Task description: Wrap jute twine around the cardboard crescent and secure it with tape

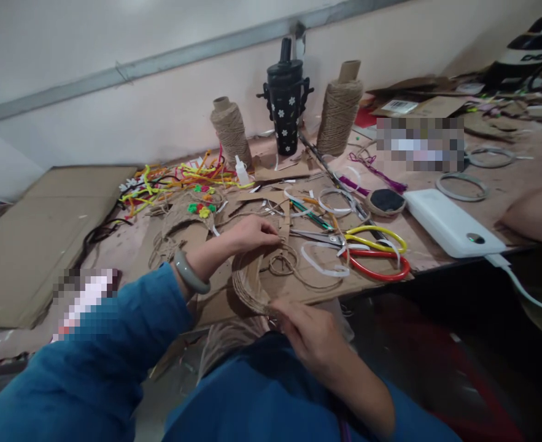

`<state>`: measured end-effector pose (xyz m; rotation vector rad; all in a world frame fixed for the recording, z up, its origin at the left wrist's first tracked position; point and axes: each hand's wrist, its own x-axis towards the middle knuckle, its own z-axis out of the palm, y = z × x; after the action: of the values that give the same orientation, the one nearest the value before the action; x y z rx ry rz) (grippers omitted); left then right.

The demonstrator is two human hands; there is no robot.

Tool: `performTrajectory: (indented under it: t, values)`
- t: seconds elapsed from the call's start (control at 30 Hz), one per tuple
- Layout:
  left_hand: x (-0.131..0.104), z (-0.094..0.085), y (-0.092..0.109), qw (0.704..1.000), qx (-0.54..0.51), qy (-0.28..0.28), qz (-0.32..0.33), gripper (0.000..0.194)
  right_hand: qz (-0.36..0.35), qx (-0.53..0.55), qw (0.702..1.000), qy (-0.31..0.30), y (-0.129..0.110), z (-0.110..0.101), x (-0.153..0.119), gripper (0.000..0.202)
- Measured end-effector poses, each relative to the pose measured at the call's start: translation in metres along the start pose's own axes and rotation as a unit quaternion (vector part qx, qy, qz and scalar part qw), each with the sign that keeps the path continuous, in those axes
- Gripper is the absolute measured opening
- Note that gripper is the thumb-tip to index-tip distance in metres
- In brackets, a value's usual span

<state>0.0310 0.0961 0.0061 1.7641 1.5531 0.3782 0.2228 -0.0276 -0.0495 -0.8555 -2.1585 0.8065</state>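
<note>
A curved cardboard piece covered with rows of jute twine (248, 283) lies in front of me at the table edge. My right hand (314, 334) is closed, pinching the lower end of this curved piece. At its upper end my left hand (255, 235) has its fingers pinched together on jute twine (285, 263), which trails in loose loops to the right; the exact grip is partly hidden. Scissors (372, 253) with one yellow and one red handle lie right of my hands. Behind my left forearm is a twine-covered piece with colourful flowers (201, 209).
Two twine spools (231, 132) and a black flowered tumbler (285, 110) stand by the wall. A white power bank (452, 221) with a cable sits at right, near another person's arm (535, 212). Flat cardboard (45, 239) lies left; colourful pipe cleaners (169, 184) are heaped behind.
</note>
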Motion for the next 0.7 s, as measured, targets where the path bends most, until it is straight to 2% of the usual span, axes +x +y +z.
performTrajectory:
  t: [0.2, 0.37, 0.5, 0.6, 0.7]
  values:
    - [-0.001, -0.004, 0.0, 1.0, 0.018, -0.008, 0.02, 0.019, -0.089, -0.097, 0.991, 0.016, -0.002, 0.006, 0.004, 0.025]
    - [-0.002, -0.003, -0.003, 0.999, 0.017, -0.013, 0.036, 0.019, -0.121, -0.159, 0.977, 0.069, -0.003, 0.01, 0.002, 0.028]
    - [0.002, -0.002, -0.006, 0.998, 0.028, -0.013, 0.053, 0.02, -0.15, -0.168, 0.967, 0.122, 0.0, 0.014, 0.001, 0.031]
    - [0.003, -0.006, -0.004, 0.996, 0.051, 0.016, 0.065, 0.021, -0.146, -0.177, 0.964, 0.135, 0.001, 0.016, 0.003, 0.025]
    - [-0.015, -0.011, -0.001, 0.989, 0.081, 0.094, 0.077, 0.027, -0.129, -0.188, 0.965, 0.127, -0.001, 0.016, 0.006, 0.019]
